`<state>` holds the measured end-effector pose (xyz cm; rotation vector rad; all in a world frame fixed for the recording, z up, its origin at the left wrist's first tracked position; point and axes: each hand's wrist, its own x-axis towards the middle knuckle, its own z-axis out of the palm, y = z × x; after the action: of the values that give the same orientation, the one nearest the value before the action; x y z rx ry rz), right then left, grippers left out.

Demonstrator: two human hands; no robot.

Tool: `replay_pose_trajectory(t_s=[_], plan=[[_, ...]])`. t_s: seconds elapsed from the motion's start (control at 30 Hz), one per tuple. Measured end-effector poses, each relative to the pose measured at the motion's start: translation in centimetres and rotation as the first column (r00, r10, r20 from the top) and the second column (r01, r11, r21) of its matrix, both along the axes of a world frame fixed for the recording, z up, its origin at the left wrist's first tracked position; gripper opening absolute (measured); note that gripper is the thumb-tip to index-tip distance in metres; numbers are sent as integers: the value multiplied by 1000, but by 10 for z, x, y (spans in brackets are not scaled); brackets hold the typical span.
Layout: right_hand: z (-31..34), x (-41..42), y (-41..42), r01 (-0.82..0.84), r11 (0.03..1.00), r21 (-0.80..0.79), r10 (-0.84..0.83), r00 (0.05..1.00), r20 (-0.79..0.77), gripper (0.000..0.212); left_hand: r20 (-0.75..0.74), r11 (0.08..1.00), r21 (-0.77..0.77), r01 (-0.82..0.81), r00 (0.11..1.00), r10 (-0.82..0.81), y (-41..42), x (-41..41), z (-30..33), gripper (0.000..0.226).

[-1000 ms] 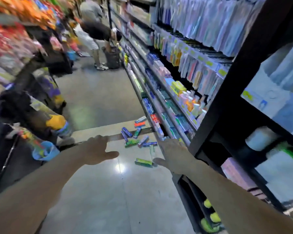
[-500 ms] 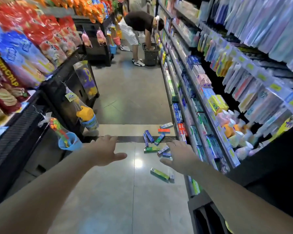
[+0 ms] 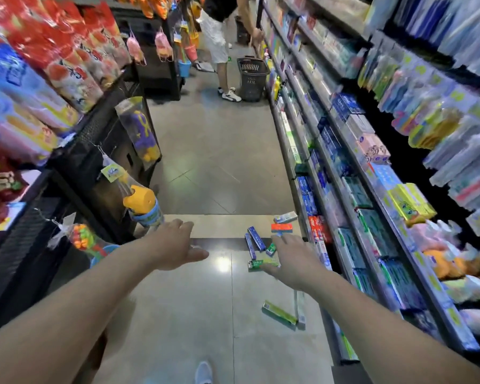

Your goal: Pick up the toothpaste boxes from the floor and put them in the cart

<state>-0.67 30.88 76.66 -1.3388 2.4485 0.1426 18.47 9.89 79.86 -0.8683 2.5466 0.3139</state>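
Toothpaste boxes (image 3: 257, 246) lie scattered on the floor (image 3: 214, 151) ahead, by the foot of the right-hand shelves (image 3: 352, 189). Since 1 second ago we have turned down the aisle and moved closer to them. From left to right: our left hand (image 3: 175, 246) reaches forward with loose fingers, holding nothing; our right hand (image 3: 293, 259), equally empty, hovers over the pile. A basket (image 3: 252, 79) stands far ahead beside another shopper (image 3: 219, 37). We judge nothing is picked up yet.

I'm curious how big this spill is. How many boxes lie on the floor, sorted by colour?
Blue boxes: 2
Green boxes: 3
Red box: 1
Pale boxes: 2
Total: 8 in plain sight; the right hand may cover more.
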Motion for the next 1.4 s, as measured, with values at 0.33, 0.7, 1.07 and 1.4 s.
replay_pose_trajectory(t_s=[0.33, 0.7, 1.07, 1.4], plan=[[-11, -70, -122, 69, 998, -12, -68, 998, 10, 72, 46, 999, 11, 41, 998, -42, -142, -82, -10, 86], [-33, -243, -217, 198, 980, 35, -200, 974, 102, 77, 153, 994, 26, 109, 982, -112, -250, -272, -26, 94], [-54, -386, -252, 414, 909, 42, -416, 906, 75, 78, 142, 933, 78, 352, 922, -360, -315, -474, -47, 92], [-126, -403, -253, 762, 634, 131, -771, 608, 188, 75, 230, 663, 196, 723, 623, -748, -314, -632, -129, 86]])
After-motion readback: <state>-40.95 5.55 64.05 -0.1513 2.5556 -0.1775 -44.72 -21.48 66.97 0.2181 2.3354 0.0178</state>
